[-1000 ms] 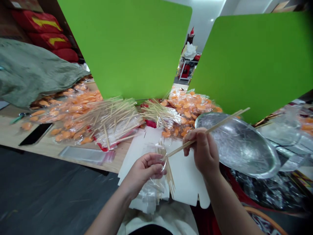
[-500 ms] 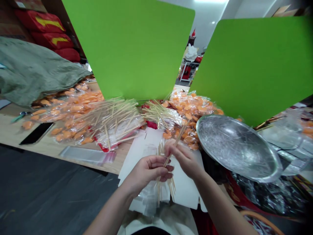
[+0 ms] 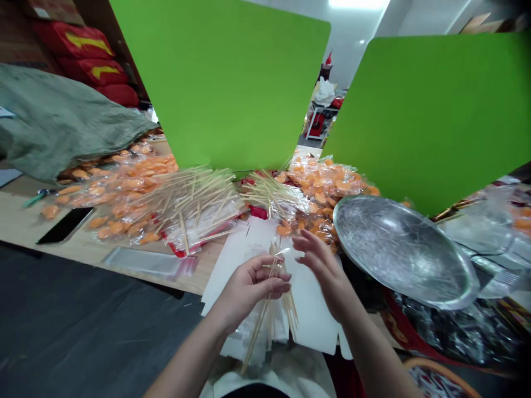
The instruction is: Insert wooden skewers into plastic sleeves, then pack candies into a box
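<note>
Left hand [image 3: 253, 287]: fingers pinch wooden sticks [image 3: 254, 337] over white cardboard [image 3: 317, 326] | right hand [image 3: 326, 271]: empty, fingers loosely spread above cardboard | change: sticks passed to left, freeing right

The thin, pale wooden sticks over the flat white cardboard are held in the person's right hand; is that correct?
Wrong hand: the head view shows the left hand holding the thin, pale wooden sticks over the flat white cardboard; the right hand is open beside them.
</note>
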The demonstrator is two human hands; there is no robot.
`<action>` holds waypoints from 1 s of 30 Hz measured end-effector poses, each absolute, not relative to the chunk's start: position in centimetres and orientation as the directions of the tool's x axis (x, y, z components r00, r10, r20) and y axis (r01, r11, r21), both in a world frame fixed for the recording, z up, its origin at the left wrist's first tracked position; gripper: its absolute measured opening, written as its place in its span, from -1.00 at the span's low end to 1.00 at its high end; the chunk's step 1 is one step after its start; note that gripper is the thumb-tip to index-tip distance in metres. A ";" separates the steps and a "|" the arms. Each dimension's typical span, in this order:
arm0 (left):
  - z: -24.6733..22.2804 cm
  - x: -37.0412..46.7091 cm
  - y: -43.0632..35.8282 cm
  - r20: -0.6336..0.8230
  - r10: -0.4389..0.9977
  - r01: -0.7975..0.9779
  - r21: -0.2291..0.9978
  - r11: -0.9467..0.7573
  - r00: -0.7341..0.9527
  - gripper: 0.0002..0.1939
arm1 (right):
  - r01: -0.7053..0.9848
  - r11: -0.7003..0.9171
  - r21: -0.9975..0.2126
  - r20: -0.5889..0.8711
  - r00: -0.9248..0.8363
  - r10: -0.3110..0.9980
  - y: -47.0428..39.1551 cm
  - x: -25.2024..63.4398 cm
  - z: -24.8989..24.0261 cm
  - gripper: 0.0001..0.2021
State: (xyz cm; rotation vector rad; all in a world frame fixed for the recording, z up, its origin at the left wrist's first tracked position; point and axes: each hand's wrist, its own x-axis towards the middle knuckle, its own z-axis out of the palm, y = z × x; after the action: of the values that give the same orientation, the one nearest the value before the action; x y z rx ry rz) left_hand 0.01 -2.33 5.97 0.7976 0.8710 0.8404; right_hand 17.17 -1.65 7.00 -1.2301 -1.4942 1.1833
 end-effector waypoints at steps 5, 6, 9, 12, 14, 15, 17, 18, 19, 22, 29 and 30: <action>5.6 0.6 -3.3 -0.289 0.915 -0.216 0.910 0.354 0.282 -0.49 | 0.111 -0.160 -0.981 -0.180 -0.200 0.963 -1.4 16.6 6.4 -0.71; 5.6 0.7 -3.4 -0.283 0.917 -0.220 0.911 0.349 0.282 -0.52 | 0.139 -0.120 -0.983 -0.145 -0.185 0.972 -1.4 16.3 6.5 -0.73; 5.6 1.0 -3.5 -0.274 0.930 -0.243 0.911 0.333 0.247 -0.68 | 0.278 0.005 -0.961 -0.041 -0.159 0.986 -1.7 15.9 6.6 -0.77; 5.8 1.1 -3.3 -0.269 0.950 -0.205 0.932 0.298 0.156 -0.75 | 0.439 0.182 -0.880 0.117 -0.171 0.978 -2.3 16.0 6.6 -0.82; 5.9 1.2 -3.3 -0.291 0.947 -0.202 0.928 0.314 0.136 -0.76 | 0.613 0.404 -0.679 0.439 -0.101 0.893 -2.9 16.3 6.7 -0.92; 6.0 1.2 -3.3 -0.300 0.944 -0.194 0.926 0.324 0.140 -0.75 | 0.703 0.493 -0.512 0.595 -0.123 0.794 -3.2 16.4 6.8 -0.90; 6.1 1.3 -3.5 -0.266 0.951 -0.127 0.949 0.287 0.159 -0.75 | 0.789 0.591 -0.167 0.730 -0.303 0.612 -3.7 16.7 7.2 -0.77; 6.2 1.3 -3.6 -0.218 0.961 -0.065 0.971 0.231 0.169 -0.76 | 0.779 0.625 -0.049 0.711 -0.412 0.569 -3.9 16.8 7.5 -0.74; 6.3 1.4 -3.6 -0.161 0.971 0.007 0.987 0.163 0.177 -0.77 | 0.756 0.654 0.021 0.674 -0.493 0.550 -4.0 16.8 7.7 -0.73; 6.7 1.6 -3.9 -0.037 0.979 0.182 0.983 0.000 0.200 -0.77 | 0.720 0.693 0.036 0.635 -0.552 0.540 -3.8 16.5 8.0 -0.79; 6.5 2.3 -3.7 -0.180 0.965 0.013 0.983 0.181 0.192 -0.76 | 0.597 0.464 -0.655 0.502 -0.116 0.857 -1.8 17.2 7.2 -0.88; 6.4 2.3 -3.7 -0.229 0.954 -0.042 0.970 0.241 0.193 -0.75 | 0.570 0.378 -0.729 0.427 -0.053 0.903 -1.3 18.2 7.2 -0.87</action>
State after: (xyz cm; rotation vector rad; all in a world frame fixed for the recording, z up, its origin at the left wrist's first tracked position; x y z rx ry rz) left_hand 2.27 -3.68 6.35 1.0710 1.1283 0.9300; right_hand 18.18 -1.26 7.24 -1.3017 -1.7379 0.4639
